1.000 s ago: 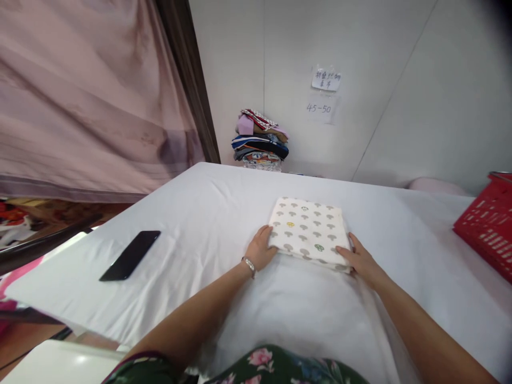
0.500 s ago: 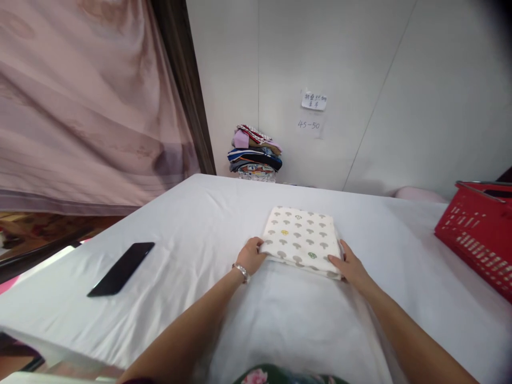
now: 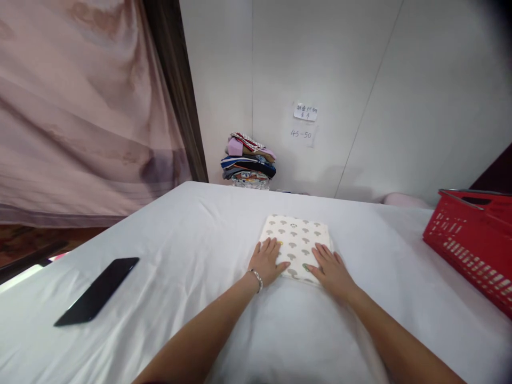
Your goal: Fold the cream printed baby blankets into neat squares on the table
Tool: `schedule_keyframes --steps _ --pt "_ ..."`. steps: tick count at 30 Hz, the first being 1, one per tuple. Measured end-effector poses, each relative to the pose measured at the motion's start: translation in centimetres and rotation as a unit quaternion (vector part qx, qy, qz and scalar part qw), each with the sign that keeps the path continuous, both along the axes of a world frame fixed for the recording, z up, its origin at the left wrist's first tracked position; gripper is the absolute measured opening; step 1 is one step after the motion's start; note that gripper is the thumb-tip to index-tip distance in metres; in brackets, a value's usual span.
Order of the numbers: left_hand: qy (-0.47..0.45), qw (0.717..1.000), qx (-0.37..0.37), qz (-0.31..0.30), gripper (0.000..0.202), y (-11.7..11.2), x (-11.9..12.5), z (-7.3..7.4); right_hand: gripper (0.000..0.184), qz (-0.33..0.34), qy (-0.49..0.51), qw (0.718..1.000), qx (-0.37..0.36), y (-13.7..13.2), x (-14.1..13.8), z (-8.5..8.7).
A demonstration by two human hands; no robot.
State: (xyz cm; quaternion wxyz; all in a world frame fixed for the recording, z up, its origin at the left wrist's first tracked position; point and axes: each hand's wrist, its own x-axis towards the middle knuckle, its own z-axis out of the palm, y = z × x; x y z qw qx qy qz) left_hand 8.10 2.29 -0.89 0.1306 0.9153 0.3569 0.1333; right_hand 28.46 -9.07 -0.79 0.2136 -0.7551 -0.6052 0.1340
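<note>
A folded white cloth (image 3: 294, 242) with grey mushroom prints lies flat on the white-covered table, squared into a thick rectangle. My left hand (image 3: 267, 262) rests flat on its near left corner, fingers stretched out. A silvery bracelet circles that wrist. On the near right corner lies my right hand (image 3: 333, 271), palm down with the fingers spread. Both hands press on the top of the cloth without gripping it. The parts of the cloth beneath my palms are hidden.
A black phone (image 3: 97, 292) lies on the table (image 3: 180, 229) at the left. At the right stands a red plastic basket (image 3: 472, 234). Behind the table's far edge is a stack of folded clothes (image 3: 248, 162) against the wall. A pinkish curtain (image 3: 80, 117) hangs at the left.
My hands have let go of the cloth's near side edges and moved inward onto its top, fingers now flat. The view has tilted slightly, shifting the scene.
</note>
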Motion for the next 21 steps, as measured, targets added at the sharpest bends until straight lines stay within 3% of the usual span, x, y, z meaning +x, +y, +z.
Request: schedule_keyframes --steps 4,7,9,13,17,21 --pt "0.004 1.000 -0.013 -0.008 0.068 0.3 -0.7 -0.3 0.063 0.004 -0.015 1.000 0.002 -0.4 0.6 -1.1" --pt "0.014 0.998 -0.062 -0.006 0.066 1.0 -0.1 0.7 0.065 -0.010 -0.019 1.000 -0.012 0.5 0.2 -0.1" --pt "0.014 0.998 -0.065 0.002 0.062 2.2 1.3 1.9 0.068 -0.015 -0.042 0.999 -0.001 2.2 -0.3 1.1" --pt "0.007 1.000 -0.002 0.001 0.056 5.8 5.0 3.8 0.068 -0.003 -0.083 0.996 0.038 7.4 -0.2 2.9" --pt "0.075 0.995 -0.048 0.047 0.064 8.6 6.5 2.4 0.070 -0.084 -0.076 0.993 -0.035 10.7 2.6 1.3" --pt "0.096 0.991 -0.074 0.063 0.072 9.4 5.8 0.0 0.074 -0.108 -0.105 0.986 -0.077 11.2 4.8 -1.0"
